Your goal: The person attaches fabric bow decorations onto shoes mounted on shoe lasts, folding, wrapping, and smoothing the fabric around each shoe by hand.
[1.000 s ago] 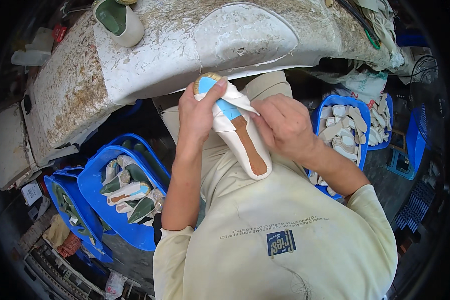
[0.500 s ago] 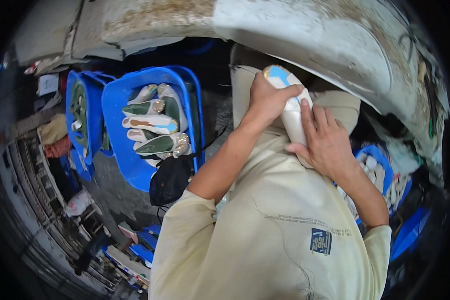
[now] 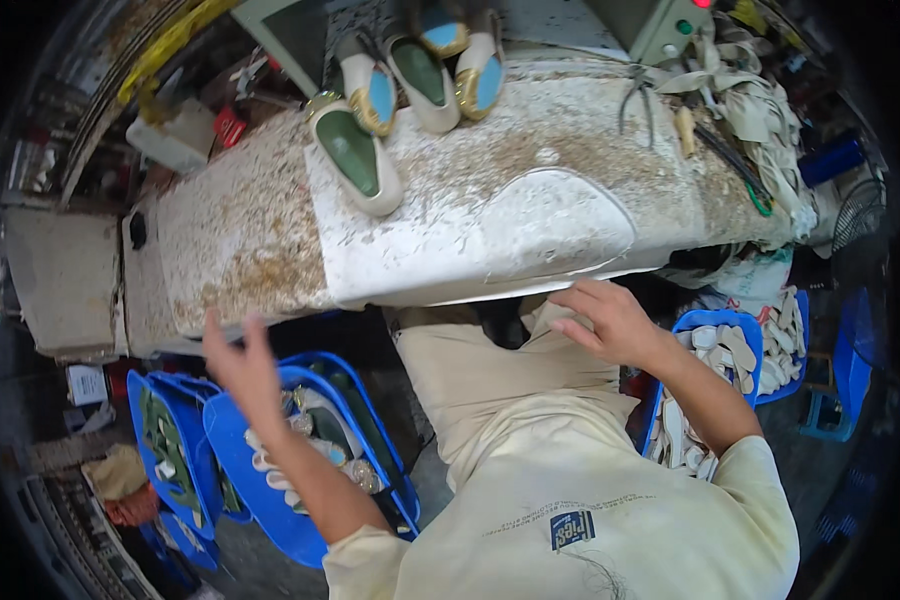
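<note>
My left hand (image 3: 245, 370) is raised over the left side, between the bench edge and a blue basket (image 3: 232, 450) of flat shoes. Its fingers are spread and a little blurred, with nothing in them. Near my lap, my right hand (image 3: 615, 325) hangs below the bench front, empty, thumb and fingers apart. On the worn white bench (image 3: 450, 230) lies a pale flat shoe with a green insole (image 3: 358, 165), closest to me. Behind it are another green-lined shoe (image 3: 425, 80) and several shoes with blue and gold soles (image 3: 378, 95).
A second blue basket (image 3: 175, 440) with green pieces stands at far left. To my right, blue bins (image 3: 715, 320) hold pale shoe parts. Cloth strips (image 3: 755, 110) and a wooden-handled tool (image 3: 685, 130) lie on the bench's right, near a metal machine housing (image 3: 660, 35).
The shoe both hands were holding is out of them. My left hand has swung left and my right hand has drawn apart. The view has tipped up, showing the bench top.
</note>
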Demonstrator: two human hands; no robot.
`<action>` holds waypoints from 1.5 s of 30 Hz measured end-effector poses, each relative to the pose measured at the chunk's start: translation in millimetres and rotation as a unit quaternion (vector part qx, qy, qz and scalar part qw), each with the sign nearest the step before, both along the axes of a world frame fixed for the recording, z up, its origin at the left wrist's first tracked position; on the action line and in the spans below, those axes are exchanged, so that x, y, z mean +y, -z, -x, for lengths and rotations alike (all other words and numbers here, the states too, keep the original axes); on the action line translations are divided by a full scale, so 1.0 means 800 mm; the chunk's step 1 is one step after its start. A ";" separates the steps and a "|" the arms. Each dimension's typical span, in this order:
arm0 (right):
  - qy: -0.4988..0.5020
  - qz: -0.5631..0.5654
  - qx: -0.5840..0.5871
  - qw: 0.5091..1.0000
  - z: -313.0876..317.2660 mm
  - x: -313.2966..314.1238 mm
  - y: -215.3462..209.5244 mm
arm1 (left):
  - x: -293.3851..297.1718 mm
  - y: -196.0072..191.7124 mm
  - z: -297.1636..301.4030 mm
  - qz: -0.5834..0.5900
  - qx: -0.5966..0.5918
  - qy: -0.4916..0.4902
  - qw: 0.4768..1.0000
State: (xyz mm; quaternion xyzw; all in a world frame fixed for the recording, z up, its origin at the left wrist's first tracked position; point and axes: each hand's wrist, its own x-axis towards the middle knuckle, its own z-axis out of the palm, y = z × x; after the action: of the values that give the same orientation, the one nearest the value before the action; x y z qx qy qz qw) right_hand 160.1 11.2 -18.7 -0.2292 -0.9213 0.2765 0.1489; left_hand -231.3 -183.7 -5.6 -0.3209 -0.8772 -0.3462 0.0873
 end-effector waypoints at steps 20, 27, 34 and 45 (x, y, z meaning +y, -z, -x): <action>0.316 -0.619 -0.243 0.677 -0.215 0.496 -0.055 | 0.160 0.085 -0.397 -0.287 -0.801 0.319 0.416; 0.087 -0.442 -0.054 0.891 -0.107 0.459 -0.077 | 0.185 0.140 -0.411 -0.118 -0.858 0.276 0.417; 0.225 0.369 0.490 0.757 -0.022 0.306 -0.068 | 0.257 0.030 -0.326 -0.127 -0.320 0.314 0.885; 0.188 0.512 0.512 0.664 0.018 0.250 -0.082 | 0.327 -0.008 -0.289 -0.080 -0.529 0.469 0.703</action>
State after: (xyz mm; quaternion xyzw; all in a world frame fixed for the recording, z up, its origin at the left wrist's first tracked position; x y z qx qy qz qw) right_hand 145.9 210.8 47.3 -0.2599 -0.3508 0.7442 0.5055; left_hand -0.2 78.3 0.5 -0.4466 -0.4844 -0.5243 -0.5395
